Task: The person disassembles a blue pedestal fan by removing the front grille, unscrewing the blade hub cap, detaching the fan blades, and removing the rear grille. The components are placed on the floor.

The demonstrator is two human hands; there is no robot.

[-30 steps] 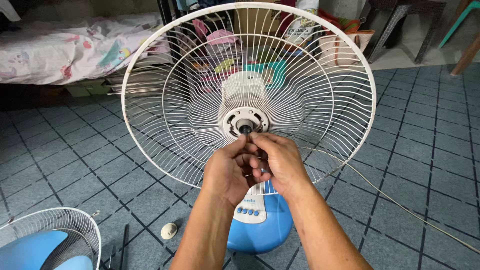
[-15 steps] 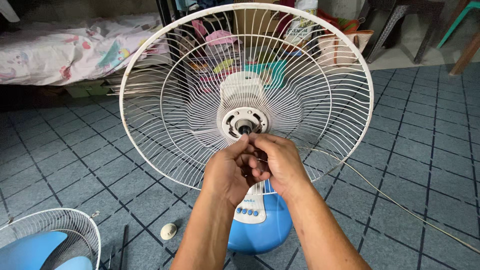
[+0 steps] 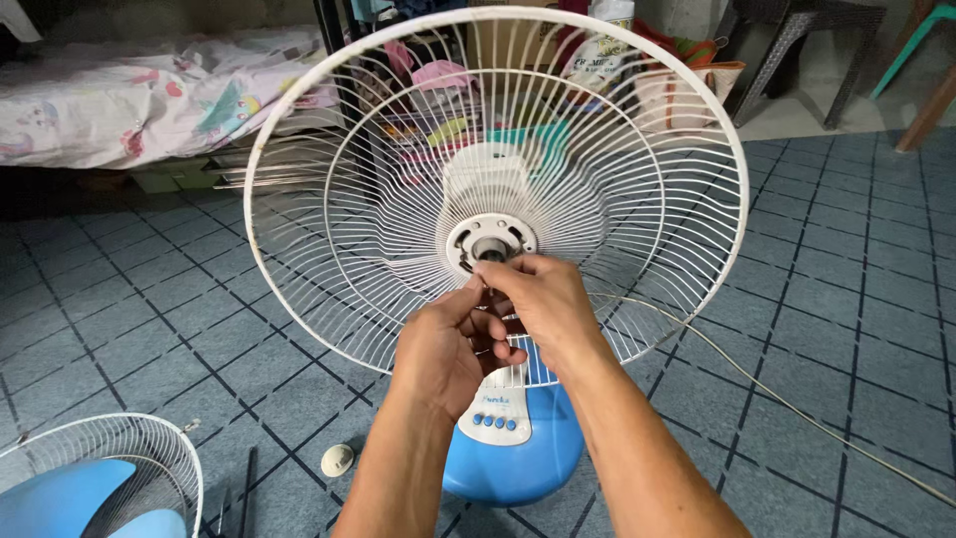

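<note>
Motor shaft (image 3: 490,249) stood at the centre of the white rear fan guard (image 3: 299,110), just above both hands. Right hand (image 3: 543,299) pinched near its tip; left hand (image 3: 453,344) was curled shut, touching the right, above the blue fan base (image 3: 518,453).

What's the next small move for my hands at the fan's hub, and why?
Probably ease the right hand a touch up so its fingertips meet the motor shaft. That shaft stands bare at the centre of the rear guard, and both hands, the left hand included, are pinched together just below it. What they hold is too small to tell.
</note>
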